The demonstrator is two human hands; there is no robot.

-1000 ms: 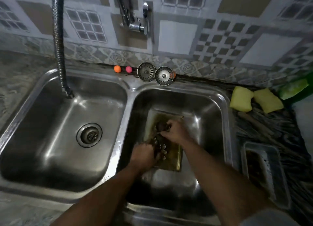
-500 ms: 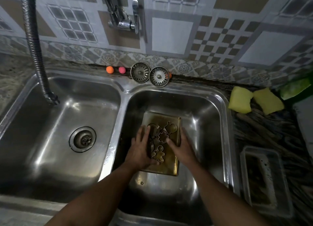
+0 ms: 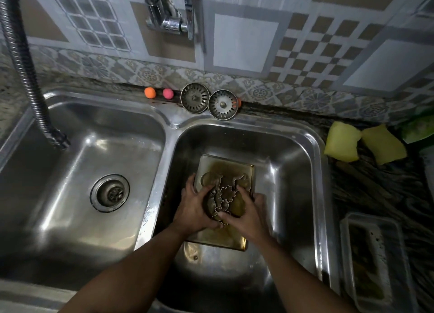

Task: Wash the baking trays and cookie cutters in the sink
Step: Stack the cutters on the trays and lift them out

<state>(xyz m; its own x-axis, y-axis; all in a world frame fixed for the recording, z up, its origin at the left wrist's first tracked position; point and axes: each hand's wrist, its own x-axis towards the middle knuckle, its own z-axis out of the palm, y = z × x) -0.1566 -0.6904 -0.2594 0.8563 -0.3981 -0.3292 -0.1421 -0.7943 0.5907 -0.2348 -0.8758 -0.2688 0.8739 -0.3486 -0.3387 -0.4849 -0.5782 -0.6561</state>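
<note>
Both hands curl round the heap of cookie cutters (image 3: 226, 193), the left hand (image 3: 193, 210) and the right hand (image 3: 246, 215) cupping it from either side on the middle of the baking tray (image 3: 224, 163), which lies flat in the sink (image 3: 317, 148). The tray looks greasy, so a cutter could slip from the bunch and skid off it. Squeezing harder might bend the thin metal or nick a finger. Right of the tray, on the worktop (image 3: 366, 195), lie two sponges (image 3: 341, 144) and a second tray (image 3: 375, 254); a wet reach could knock either.
</note>
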